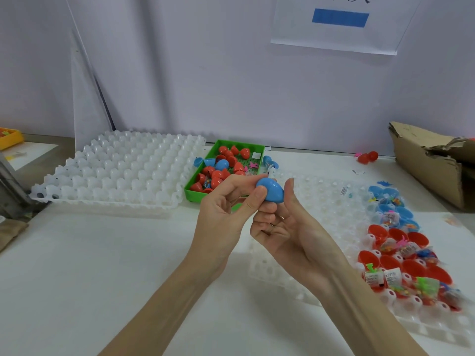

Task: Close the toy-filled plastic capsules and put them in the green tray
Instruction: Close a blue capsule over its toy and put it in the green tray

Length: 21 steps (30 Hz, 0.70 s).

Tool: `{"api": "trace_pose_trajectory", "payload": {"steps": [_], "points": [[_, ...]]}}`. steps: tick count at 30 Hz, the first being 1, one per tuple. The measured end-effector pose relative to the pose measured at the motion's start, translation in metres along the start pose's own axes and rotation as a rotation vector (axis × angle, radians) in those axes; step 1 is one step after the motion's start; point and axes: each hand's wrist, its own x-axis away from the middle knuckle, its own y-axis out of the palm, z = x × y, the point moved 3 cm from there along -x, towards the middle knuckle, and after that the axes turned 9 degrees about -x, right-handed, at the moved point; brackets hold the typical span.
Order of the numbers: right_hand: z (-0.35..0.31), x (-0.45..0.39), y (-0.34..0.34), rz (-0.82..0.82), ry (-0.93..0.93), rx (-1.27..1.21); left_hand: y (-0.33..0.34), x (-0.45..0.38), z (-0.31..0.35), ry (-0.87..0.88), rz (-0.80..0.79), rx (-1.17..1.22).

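A blue plastic capsule [270, 190] is held above the table centre, just in front of the green tray [195, 195]. My left hand [226, 214] pinches it from the left with thumb and fingers. My right hand [285, 227] grips it from the right, fingers curled under it. The capsule looks closed. The green tray holds several red and blue capsules. At the right, a white holder tray [334, 201] carries open red capsule halves [411, 268] and blue capsule halves [390, 209] filled with small toys.
A second white holder tray [123, 170] lies at the left. A torn cardboard box [431, 160] stands at the far right, red capsule pieces [368, 157] beside it. A yellow tray [9, 137] sits at the far left edge. Loose blue halves [270, 161] lie beside the green tray.
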Motion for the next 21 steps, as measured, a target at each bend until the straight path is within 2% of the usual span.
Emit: {"api": "trace_pose_trajectory", "payload": {"steps": [4,15,21], "points": [[-0.001,0.000,-0.001,0.004,-0.006,-0.008,-0.002,0.000,0.003,0.047,-0.015,-0.058],[0.003,0.000,0.001,-0.005,-0.025,0.080,0.002,0.005,0.008,0.279,-0.084,-0.443],[0.017,0.004,0.011,-0.063,0.079,0.061,0.008,0.007,0.007,0.290,-0.027,-0.405]]}}
